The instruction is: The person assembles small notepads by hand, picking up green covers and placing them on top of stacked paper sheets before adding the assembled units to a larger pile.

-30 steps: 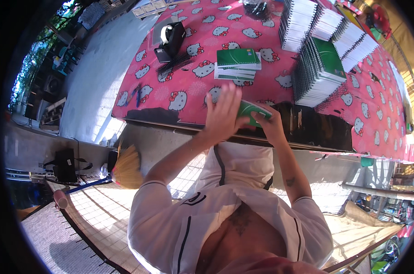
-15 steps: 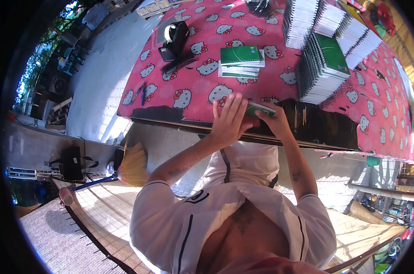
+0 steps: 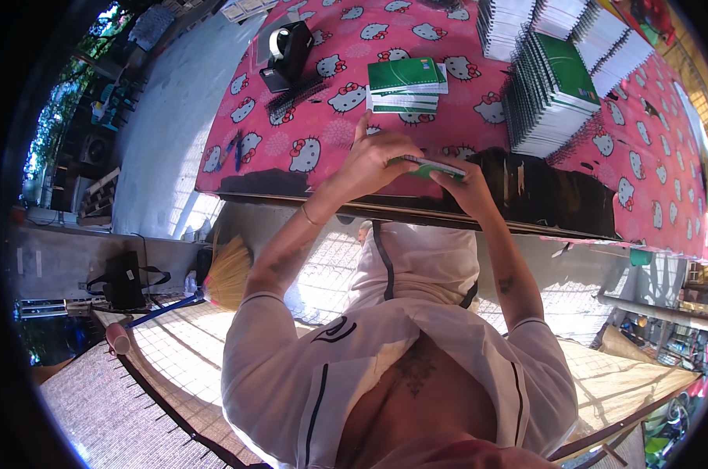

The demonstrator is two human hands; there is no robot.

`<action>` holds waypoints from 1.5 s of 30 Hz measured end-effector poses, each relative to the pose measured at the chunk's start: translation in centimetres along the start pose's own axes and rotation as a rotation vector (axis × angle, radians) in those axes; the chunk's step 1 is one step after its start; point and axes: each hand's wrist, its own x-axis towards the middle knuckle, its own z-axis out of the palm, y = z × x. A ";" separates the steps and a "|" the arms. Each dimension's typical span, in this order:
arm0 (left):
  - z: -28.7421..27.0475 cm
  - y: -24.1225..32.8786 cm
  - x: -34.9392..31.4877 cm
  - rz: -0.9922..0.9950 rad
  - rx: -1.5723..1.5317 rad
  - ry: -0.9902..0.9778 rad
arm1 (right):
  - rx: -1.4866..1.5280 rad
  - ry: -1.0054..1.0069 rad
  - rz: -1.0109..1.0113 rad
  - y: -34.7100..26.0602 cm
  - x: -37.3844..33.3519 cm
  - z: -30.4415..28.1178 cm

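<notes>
Head view: holding one booklet between both hands, just above the near edge of the tabletop, on the near side of the pile. Grip narrow at both ends: pinched at the left by the left hand, with index finger stretched out toward the pile; pinched at the right by the right hand, with thumb near the green face. By judgement, partway through handling this one, not yet put down. Already lying together beyond the hands: several similar booklets, unevenly overlapped, the top one green side up. Already stacked to the right: spiral notebooks. Cannot tell the number left. Stretched lengthwise from left to right, dipping slightly toward the right hand. Tipped with green face toward the body, with a pale page edge along its far side. Cannot tell the bound side. Also on the tabletop, farther left: tape dispenser, with black coils just beside.
</notes>
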 end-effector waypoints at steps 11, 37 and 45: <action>-1.0 -0.7 0.8 0.049 0.087 -0.176 | 0.026 0.029 -0.068 0.3 0.2 0.3; 4.4 3.7 -0.1 -0.038 0.667 0.143 | -0.028 0.028 -0.033 0.6 0.5 0.9; 4.1 4.1 0.5 0.026 0.332 0.205 | -0.151 0.026 -0.006 -0.4 0.4 0.7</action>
